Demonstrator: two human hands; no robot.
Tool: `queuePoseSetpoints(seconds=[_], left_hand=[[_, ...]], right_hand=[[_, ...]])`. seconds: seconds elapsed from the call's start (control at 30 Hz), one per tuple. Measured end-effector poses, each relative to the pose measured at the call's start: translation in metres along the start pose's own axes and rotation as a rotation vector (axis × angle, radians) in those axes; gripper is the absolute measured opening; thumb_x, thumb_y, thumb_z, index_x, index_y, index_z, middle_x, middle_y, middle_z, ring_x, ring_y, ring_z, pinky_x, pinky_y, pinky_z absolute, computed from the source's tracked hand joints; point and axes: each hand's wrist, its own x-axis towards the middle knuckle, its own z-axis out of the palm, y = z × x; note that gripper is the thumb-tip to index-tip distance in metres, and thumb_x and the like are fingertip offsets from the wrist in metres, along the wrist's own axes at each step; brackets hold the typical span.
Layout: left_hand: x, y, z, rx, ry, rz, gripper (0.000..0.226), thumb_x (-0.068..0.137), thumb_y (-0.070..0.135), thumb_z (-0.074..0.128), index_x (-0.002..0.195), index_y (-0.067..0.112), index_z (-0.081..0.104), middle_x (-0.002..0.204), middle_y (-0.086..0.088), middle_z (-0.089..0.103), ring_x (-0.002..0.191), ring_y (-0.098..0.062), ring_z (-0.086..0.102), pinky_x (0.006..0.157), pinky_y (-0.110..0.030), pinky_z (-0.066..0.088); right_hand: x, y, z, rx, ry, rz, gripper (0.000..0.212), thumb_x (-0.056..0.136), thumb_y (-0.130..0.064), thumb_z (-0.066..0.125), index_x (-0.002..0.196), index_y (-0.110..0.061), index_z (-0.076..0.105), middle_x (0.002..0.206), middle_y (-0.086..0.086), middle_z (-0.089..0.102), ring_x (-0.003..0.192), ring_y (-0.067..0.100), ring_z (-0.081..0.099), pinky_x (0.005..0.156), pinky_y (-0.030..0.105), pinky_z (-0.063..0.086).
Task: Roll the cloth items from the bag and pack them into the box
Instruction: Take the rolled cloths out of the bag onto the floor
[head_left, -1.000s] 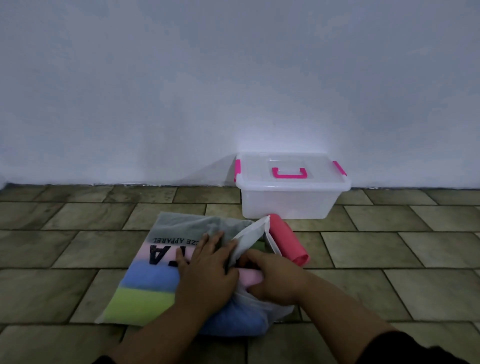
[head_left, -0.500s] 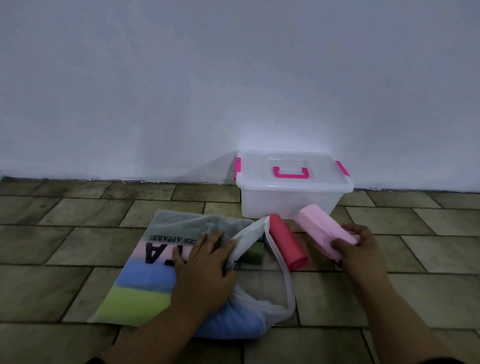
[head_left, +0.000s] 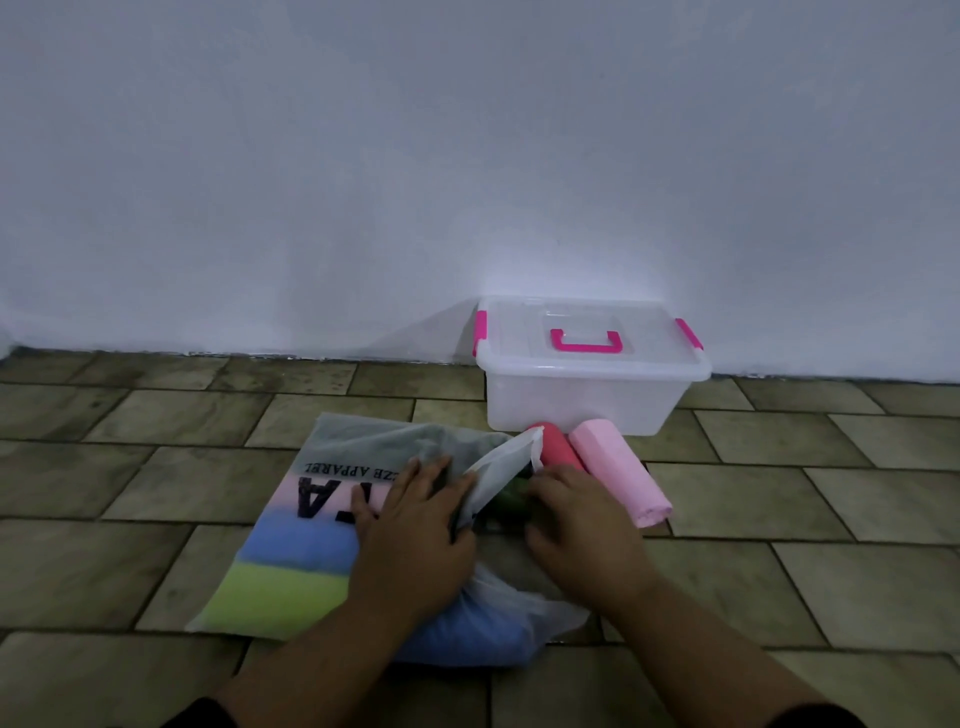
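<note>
A translucent bag with pink, blue and green bands and black lettering lies flat on the tiled floor. My left hand presses flat on it near its mouth. My right hand is at the bag's mouth, fingers around a dark green rolled cloth that is mostly hidden. A red roll and a light pink roll lie side by side just in front of the clear plastic box, whose lid with pink handle and latches is on.
The box stands against a pale wall. A blue cloth bulges in the bag's near end. Brown floor tiles extend to the left and right.
My right hand drew the pink roll out of the bag, set it down beside the red roll and came back to the bag's mouth onto the green roll. The left hand stayed put.
</note>
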Motion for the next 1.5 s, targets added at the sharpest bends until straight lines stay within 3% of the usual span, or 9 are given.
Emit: queuePoseSetpoints(seconds=[0.1,0.27,0.6,0.7,0.8,0.9,1.1,1.4,1.5], left_hand=[[-0.001,0.001,-0.002,-0.01,-0.008,0.001,0.062,0.083,0.051,0.033,0.144,0.047,0.022,0.159,0.013,0.01,0.146,-0.011,0.0,0.111,-0.059,-0.01],[0.001,0.001,-0.002,-0.025,-0.019,-0.007,0.062,0.083,0.05,0.036,0.144,0.048,0.021,0.159,0.013,0.01,0.145,-0.009,-0.001,0.11,-0.058,-0.012],[0.0,0.002,-0.003,-0.024,0.005,-0.008,0.06,0.084,0.051,0.035,0.143,0.046,0.026,0.158,0.013,0.016,0.146,-0.009,0.001,0.111,-0.058,-0.009],[0.0,0.003,-0.003,-0.016,0.006,-0.002,0.058,0.085,0.051,0.034,0.142,0.045,0.03,0.158,0.013,0.017,0.146,-0.01,0.003,0.111,-0.06,-0.007],[0.001,0.003,-0.003,-0.007,0.005,-0.012,0.061,0.081,0.054,0.029,0.142,0.046,0.03,0.157,0.015,0.018,0.146,-0.01,0.005,0.111,-0.06,-0.007],[0.002,0.002,-0.002,0.001,-0.001,-0.007,0.062,0.081,0.054,0.028,0.142,0.046,0.028,0.158,0.015,0.016,0.146,-0.01,0.004,0.111,-0.06,-0.006],[0.002,0.002,-0.001,0.007,-0.01,-0.006,0.061,0.082,0.053,0.031,0.142,0.046,0.028,0.158,0.014,0.016,0.146,-0.01,0.004,0.11,-0.061,-0.007],[0.004,0.003,-0.004,0.035,-0.047,-0.008,0.067,0.078,0.062,0.029,0.143,0.047,0.025,0.159,0.012,0.014,0.146,-0.012,0.006,0.11,-0.064,-0.002],[0.005,0.003,-0.009,0.043,-0.13,0.001,0.077,0.073,0.073,0.031,0.145,0.047,0.019,0.16,0.013,0.007,0.146,-0.013,-0.001,0.108,-0.065,-0.005]], right_hand=[[0.008,-0.005,0.018,-0.042,-0.076,0.031,0.04,0.081,-0.038,0.059,0.12,-0.028,0.055,0.122,-0.007,0.057,0.111,0.01,0.049,0.101,0.026,0.039],[0.021,-0.012,0.031,-0.15,-0.13,0.081,0.05,0.079,-0.057,0.053,0.119,-0.028,0.049,0.125,-0.003,0.056,0.113,0.018,0.05,0.1,0.037,0.039],[-0.016,0.02,-0.036,0.213,-0.225,0.308,0.032,0.068,-0.025,0.073,0.08,-0.038,0.046,0.073,-0.008,0.059,0.062,0.001,0.055,0.05,0.013,0.039],[-0.033,0.055,-0.068,0.461,-0.068,0.457,0.032,0.07,-0.017,0.076,0.076,-0.036,0.051,0.078,-0.002,0.064,0.067,0.007,0.064,0.057,0.019,0.05],[-0.036,0.084,-0.075,0.602,0.249,0.621,0.034,0.073,-0.01,0.075,0.072,-0.03,0.048,0.087,0.007,0.065,0.073,0.029,0.068,0.063,0.045,0.058],[-0.023,0.099,-0.059,0.444,0.444,0.786,0.035,0.072,-0.014,0.076,0.076,-0.028,0.044,0.08,0.008,0.062,0.064,0.03,0.062,0.054,0.042,0.052],[-0.006,0.095,-0.012,0.174,0.262,0.739,0.025,0.081,-0.03,0.067,0.086,-0.025,0.043,0.072,-0.003,0.055,0.058,0.011,0.05,0.049,0.024,0.032],[-0.007,0.083,-0.028,-0.055,-0.004,0.705,0.042,0.084,-0.055,0.056,0.104,-0.018,0.049,0.101,0.012,0.059,0.089,0.029,0.057,0.077,0.039,0.051],[-0.009,0.049,-0.036,-0.093,0.232,0.602,0.047,0.079,-0.047,0.067,0.114,-0.019,0.053,0.111,0.009,0.054,0.099,0.025,0.054,0.082,0.033,0.045]])
